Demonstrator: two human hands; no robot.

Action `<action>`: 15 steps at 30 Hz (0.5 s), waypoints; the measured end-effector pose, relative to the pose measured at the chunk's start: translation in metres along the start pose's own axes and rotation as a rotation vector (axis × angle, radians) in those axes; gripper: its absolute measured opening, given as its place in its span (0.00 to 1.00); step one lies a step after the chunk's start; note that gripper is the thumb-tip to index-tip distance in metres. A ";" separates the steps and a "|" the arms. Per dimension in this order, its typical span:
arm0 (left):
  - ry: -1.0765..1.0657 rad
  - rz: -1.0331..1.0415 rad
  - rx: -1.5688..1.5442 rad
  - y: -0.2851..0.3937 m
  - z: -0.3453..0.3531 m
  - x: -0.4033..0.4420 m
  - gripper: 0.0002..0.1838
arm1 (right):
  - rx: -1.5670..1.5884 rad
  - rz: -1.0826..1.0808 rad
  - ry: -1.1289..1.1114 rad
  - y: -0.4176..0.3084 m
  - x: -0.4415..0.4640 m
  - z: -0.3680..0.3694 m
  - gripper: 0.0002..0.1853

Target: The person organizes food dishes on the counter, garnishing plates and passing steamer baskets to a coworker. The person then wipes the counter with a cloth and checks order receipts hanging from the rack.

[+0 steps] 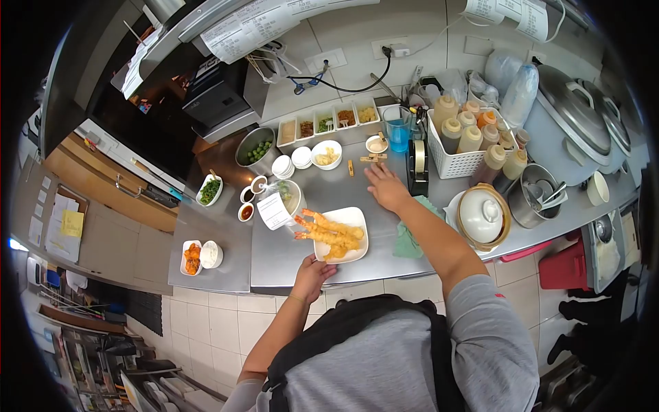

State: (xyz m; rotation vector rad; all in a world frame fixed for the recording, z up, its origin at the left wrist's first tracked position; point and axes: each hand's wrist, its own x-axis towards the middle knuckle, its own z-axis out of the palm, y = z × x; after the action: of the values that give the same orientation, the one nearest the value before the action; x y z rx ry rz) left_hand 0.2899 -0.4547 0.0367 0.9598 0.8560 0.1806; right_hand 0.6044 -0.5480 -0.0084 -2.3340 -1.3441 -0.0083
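A white square plate (pixel 362 218) near the counter's front edge bears several battered fried shrimp (pixel 335 237), their tails toward the left. My left hand (pixel 313 277) grips this plate at its lower left corner, the fingertips partly hidden by the rim. Farther back, my right hand (pixel 386 188) reaches over the steel counter, fingers spread and nothing in them. Just beyond its fingertips lie wooden clothespins (pixel 374 158), with one more clothespin (pixel 351 168) to their left. To the right of this hand stands a black tape dispenser (pixel 417 180), and a green cloth (pixel 410 240) lies under the forearm.
Left of the plate stands a lidded bowl (pixel 292 198) with a paper receipt (pixel 274 211). Small sauce cups (pixel 246 212) and a pot of limes (pixel 257 152) are behind it. A white bottle basket (pixel 445 163) and a lidded clay pot (pixel 480 215) stand at the right.
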 end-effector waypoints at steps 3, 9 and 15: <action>-0.064 0.005 -0.001 0.003 0.009 0.010 0.24 | 0.069 0.155 0.060 0.005 0.009 -0.016 0.21; -0.043 0.045 0.002 0.007 0.012 0.006 0.27 | 0.068 0.434 0.133 0.012 0.062 -0.023 0.18; 0.067 0.004 0.007 -0.006 -0.037 -0.028 0.27 | -0.031 0.486 -0.059 0.026 0.101 -0.013 0.16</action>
State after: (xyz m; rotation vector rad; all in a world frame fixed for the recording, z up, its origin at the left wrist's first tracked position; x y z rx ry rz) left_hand 0.2435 -0.4481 0.0369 0.9664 0.9172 0.2144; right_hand 0.6815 -0.4813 0.0157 -2.6431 -0.7742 0.1911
